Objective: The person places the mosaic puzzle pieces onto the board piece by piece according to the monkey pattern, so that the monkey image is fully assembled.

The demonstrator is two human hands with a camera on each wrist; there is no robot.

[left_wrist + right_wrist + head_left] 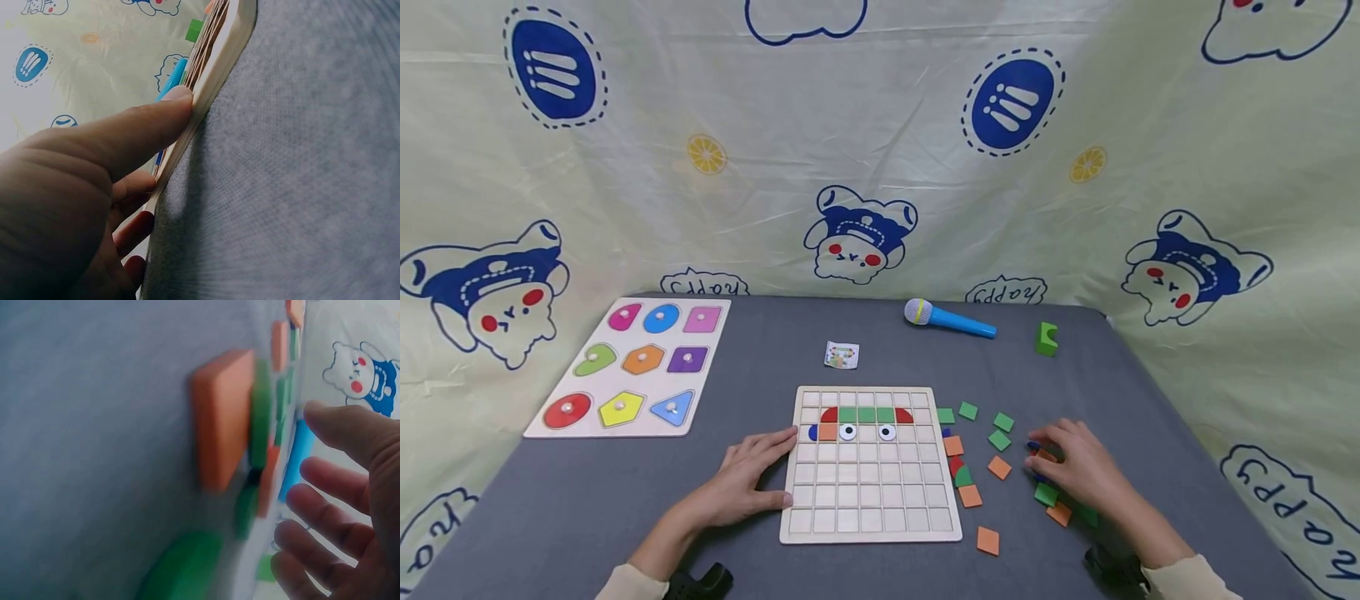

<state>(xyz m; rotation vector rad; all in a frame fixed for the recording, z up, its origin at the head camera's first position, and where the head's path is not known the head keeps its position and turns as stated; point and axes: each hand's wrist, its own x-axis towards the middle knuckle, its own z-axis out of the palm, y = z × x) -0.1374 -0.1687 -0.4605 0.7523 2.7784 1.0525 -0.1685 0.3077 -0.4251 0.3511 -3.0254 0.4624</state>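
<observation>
A wooden grid board point(870, 493) lies on the table, with a row of red and green pieces in it. Below that row sit a blue piece, an orange square point(827, 432) and two eye pieces point(887, 432). My left hand point(741, 482) rests against the board's left edge, its thumb point(153, 122) touching the rim. Over a group of loose pieces at the right hovers my right hand point(1078, 465). Its fingers are spread and loosely bent, with nothing visible between them in the right wrist view. Under it are an orange square point(222, 419) and green pieces point(259, 415).
Loose green squares point(967, 411) and orange squares point(988, 541) lie along the board's right side. A shape puzzle point(670, 375) is at the left. Farther back are a small card point(842, 355), a blue toy microphone point(958, 320) and a green block point(1046, 339).
</observation>
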